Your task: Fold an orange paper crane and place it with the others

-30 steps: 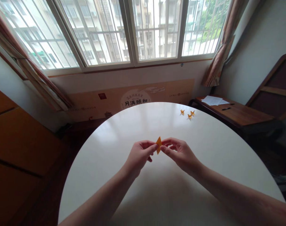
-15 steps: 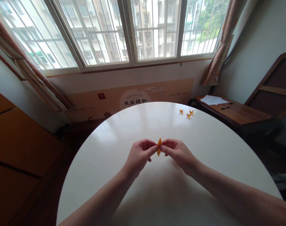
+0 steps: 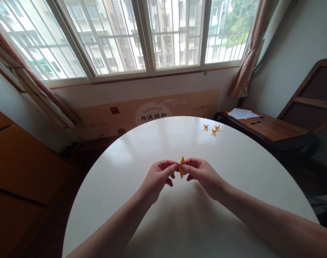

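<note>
A small orange piece of folded paper (image 3: 182, 161), a narrow upright diamond with pointed ends, is held over the white table. My right hand (image 3: 203, 173) pinches it, thumb lying across its middle and the fingers behind. On its other side, my left hand (image 3: 158, 177) is closed in a pinch at the paper's left edge, thumb and index fingertips together; its lower fingers curl loosely. Farther off, toward the table's back right, stand three little orange paper cranes (image 3: 214, 132).
The round white table (image 3: 112, 200) fills the middle. Behind it a printed beige panel (image 3: 203, 104) leans under the barred window. On the right, a wooden bench (image 3: 282, 127) carries paper sheets (image 3: 241, 113) and a small dark object (image 3: 256, 122). An orange-brown cabinet (image 3: 20, 165) is at left.
My left thumb has drawn back a little to the left from the paper's middle to its edge. The right thumb now covers the middle. The view has shifted slightly.
</note>
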### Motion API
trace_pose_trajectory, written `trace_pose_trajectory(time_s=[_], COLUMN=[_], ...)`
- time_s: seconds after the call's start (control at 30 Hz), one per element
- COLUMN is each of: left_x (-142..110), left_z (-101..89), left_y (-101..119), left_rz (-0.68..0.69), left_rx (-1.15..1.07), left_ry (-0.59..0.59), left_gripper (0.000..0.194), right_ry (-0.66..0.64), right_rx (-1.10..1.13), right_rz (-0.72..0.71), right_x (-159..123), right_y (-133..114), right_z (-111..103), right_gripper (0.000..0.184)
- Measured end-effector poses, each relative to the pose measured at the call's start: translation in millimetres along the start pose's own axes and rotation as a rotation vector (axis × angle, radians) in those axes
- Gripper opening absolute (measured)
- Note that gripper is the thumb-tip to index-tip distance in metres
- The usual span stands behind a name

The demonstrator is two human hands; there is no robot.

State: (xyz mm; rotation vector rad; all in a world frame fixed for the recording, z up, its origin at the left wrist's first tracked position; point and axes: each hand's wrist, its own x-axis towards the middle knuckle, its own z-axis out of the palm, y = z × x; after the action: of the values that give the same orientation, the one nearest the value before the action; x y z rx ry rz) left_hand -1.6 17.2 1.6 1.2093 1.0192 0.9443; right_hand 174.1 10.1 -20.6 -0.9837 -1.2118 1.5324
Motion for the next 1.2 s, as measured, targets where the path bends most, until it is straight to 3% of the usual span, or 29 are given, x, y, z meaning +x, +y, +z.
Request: trace_pose_trajectory(time_s=[0.67, 0.97, 1.2], left_x=[1.0, 1.6, 1.7], left_z=[-2.0, -1.5, -3.1], left_y=[-1.7, 0.5, 5.0], left_rz=[-0.040, -0.035, -0.043], left_rx=[-0.072, 0.057, 0.120], left_ry=[-0.054, -0.027, -0.041], left_gripper=[0.027, 0.030, 0.031], right_ry=[-0.063, -0.005, -0.035], right_rx=[0.069, -0.085, -0.071], right_rz=[0.020, -0.058, -0.002], right_x=[-0.1, -0.5, 0.3], right_y=[-1.1, -1.0, -3.7], right_z=[-2.9, -0.6, -2.5], right_gripper=[0.033, 0.030, 0.033])
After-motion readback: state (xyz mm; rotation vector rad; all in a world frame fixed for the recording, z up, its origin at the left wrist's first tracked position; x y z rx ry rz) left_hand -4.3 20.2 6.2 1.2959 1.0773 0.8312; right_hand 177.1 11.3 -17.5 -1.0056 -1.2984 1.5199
